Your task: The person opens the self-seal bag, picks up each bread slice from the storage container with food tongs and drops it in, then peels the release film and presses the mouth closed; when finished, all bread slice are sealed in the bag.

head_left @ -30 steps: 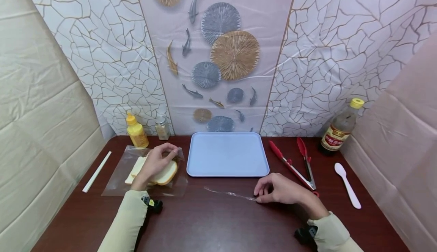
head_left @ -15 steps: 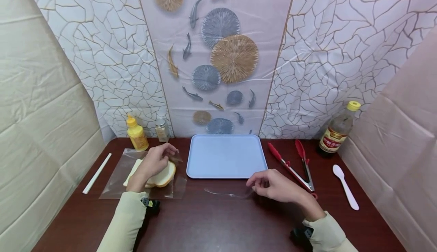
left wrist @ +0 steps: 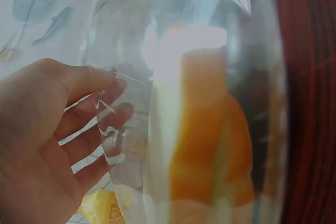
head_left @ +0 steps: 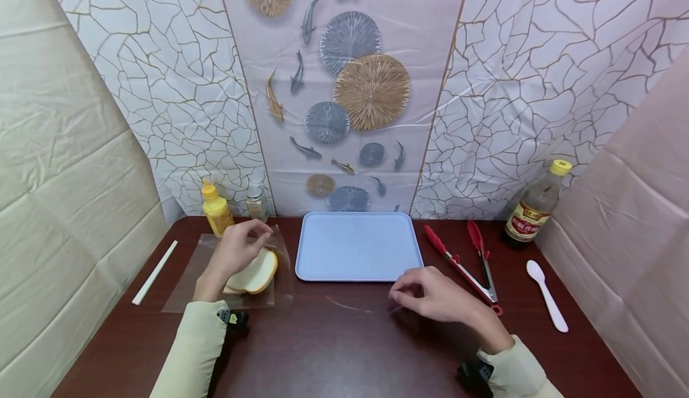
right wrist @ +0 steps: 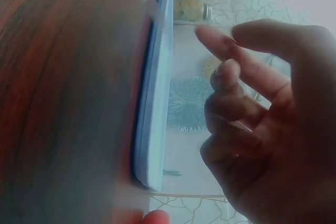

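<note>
You've got 2 hands in view: left hand (head_left: 237,248) and right hand (head_left: 430,293). Count by the fingers: 1 clear bag (head_left: 188,272) w/ 2 bread slices (head_left: 255,273) under the left fingers, 1 plastic strip (head_left: 360,309) at the right fingertips. Beyond them: 1 blue tray (head_left: 356,245), 1 pr red tongs (head_left: 463,260), 1 white spoon (head_left: 546,293), 1 yellow squeeze bottle (head_left: 215,209), 1 spice jar (head_left: 257,203), 1 sauce bottle (head_left: 535,203), 1 white stick (head_left: 154,272).

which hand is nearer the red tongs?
Right. The right hand sits just left of the red tongs, near their hinge end. The left hand is across the blue tray, on the bread bag.
</note>
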{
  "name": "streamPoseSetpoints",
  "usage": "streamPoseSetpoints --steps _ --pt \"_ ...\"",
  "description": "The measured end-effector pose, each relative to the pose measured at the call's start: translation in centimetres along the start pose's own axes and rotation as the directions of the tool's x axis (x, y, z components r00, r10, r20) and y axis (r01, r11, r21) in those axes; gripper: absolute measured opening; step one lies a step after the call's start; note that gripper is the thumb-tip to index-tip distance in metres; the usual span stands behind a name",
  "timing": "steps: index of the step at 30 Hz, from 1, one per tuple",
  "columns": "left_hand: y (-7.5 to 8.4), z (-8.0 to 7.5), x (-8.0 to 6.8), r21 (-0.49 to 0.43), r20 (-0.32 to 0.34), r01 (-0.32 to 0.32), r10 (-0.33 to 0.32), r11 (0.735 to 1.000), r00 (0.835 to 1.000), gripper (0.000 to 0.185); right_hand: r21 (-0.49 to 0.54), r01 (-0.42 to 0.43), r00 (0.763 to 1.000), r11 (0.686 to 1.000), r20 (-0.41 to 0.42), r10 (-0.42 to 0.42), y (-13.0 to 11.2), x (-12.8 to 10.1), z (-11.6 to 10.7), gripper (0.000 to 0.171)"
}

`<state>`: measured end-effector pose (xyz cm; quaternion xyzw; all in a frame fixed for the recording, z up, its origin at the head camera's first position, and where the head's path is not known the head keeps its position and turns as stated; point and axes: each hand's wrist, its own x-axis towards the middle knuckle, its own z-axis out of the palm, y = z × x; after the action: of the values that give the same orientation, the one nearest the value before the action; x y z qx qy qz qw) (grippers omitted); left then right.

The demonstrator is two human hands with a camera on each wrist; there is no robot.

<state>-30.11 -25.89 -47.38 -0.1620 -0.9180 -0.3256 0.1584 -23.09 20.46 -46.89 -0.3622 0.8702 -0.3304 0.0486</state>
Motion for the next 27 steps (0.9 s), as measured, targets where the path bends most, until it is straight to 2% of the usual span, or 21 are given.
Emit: streamPoseSetpoints --steps 2,4,10,14,18,21,24,27 --pt "0.1 -0.2 0.0 -0.011 -0.016 -0.001 0.001 1.0 1.0 0.006 -0.01 0.025 0.999 1.0 -0.024 -0.025 0.0 0.0 0.1 0.006" --pt "0.2 -0.3 0.0 -0.015 -0.032 -0.003 0.002 1.0 1.0 0.006 -0.006 0.027 1.0 1.0 -0.016 -0.027 0.2 0.0 0.2 0.008" --pt "0.7 -0.7 0.2 -0.002 -0.075 -0.024 0.024 1.0 0.997 0.005 0.007 -0.044 0.997 0.999 0.058 0.043 0.0 0.0 0.4 0.013" --pt "1.5 -1.6 0.3 0.001 -0.136 -0.065 0.064 0.998 0.989 0.006 0.053 -0.014 1.0 0.999 0.025 0.013 -1.2 1.4 1.5 0.016" --pt "2.2 -2.6 0.3 -0.002 -0.223 -0.098 0.095 0.995 0.97 0.007 0.186 0.024 0.998 0.982 0.06 -0.036 -3.3 4.3 4.6 0.019" --pt "2.7 -3.1 0.2 -0.024 -0.274 -0.097 0.087 0.995 0.958 0.008 0.258 -0.008 0.995 0.966 0.101 -0.018 -5.2 7.1 7.8 0.026" --pt "3.0 -3.4 0.0 -0.055 -0.302 -0.083 0.062 0.995 0.951 0.009 0.313 -0.065 0.997 0.948 0.07 0.045 -7.1 10.0 10.9 0.035" --pt "3.2 -3.4 0.0 -0.089 -0.314 -0.062 0.031 0.994 0.949 0.01 0.43 -0.144 0.987 0.892 -0.007 0.162 -8.6 12.3 13.2 0.038"
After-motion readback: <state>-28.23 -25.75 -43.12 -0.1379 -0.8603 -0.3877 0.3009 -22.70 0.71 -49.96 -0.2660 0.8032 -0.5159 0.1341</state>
